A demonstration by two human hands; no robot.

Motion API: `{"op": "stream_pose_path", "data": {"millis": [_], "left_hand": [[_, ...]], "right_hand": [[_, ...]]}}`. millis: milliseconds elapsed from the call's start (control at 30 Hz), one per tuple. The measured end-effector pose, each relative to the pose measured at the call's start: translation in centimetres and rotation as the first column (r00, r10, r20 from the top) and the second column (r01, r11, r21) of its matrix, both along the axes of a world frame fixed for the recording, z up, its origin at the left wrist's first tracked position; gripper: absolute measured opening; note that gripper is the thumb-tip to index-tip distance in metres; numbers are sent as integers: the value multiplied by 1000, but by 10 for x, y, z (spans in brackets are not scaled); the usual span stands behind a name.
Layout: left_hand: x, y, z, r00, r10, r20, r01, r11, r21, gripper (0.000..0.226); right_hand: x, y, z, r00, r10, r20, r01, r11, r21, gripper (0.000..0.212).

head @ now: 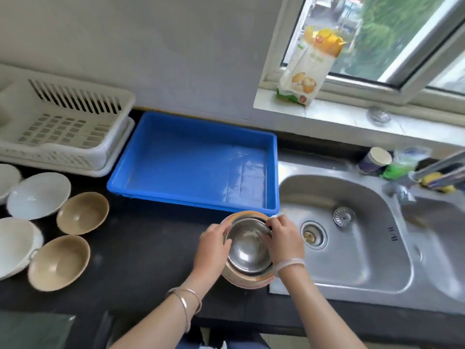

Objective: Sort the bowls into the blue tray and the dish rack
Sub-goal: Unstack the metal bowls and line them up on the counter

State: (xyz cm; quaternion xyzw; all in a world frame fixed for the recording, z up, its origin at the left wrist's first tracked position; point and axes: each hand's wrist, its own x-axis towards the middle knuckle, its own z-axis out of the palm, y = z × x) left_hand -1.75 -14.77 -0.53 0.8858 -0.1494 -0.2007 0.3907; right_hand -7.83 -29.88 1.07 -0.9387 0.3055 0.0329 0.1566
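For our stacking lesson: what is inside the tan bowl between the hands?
A steel bowl, gripped at its rim by the left hand and right hand, nests in the tan bowl. It hides the tan bowl's bottom.

A bare stretch of counter (pixel 141 253) runs from the front edge to the tray (pixel 176 200), between the tan bowls (pixel 82 213) and the stack (pixel 247 248) by the sink (pixel 352 248). The rack (pixel 75 96) fills the back left corner, with the tray just beside it; both are open from above. White bowls (pixel 39 195) crowd the left edge. The stack blocks the tray's front right corner.
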Motion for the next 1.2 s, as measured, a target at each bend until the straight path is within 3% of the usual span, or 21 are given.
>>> {"op": "stream_pose_path", "data": {"millis": [133, 300, 600, 900, 1200], "left_hand": [[2, 3, -1, 1000, -3, 25, 3, 1000, 27, 30], [3, 1, -2, 1000, -9, 26, 7, 998, 64, 30], [9, -4, -1, 996, -82, 23, 77, 983, 166, 28], [8, -13, 6, 999, -30, 21, 27, 988, 150, 3], [20, -8, 21, 991, 2, -137, 5, 999, 50, 9]], "right_hand": [[3, -3, -3, 999, -26, -41, 28, 999, 47, 15], [0, -8, 1, 998, -51, 27, 47, 990, 130, 7], [-15, -23, 11, 984, -164, 70, 143, 960, 239, 28], [-25, -35, 16, 940, -314, 129, 240, 883, 404, 24], [-22, -39, 35, 897, -386, 216, 238, 832, 502, 14]]}}
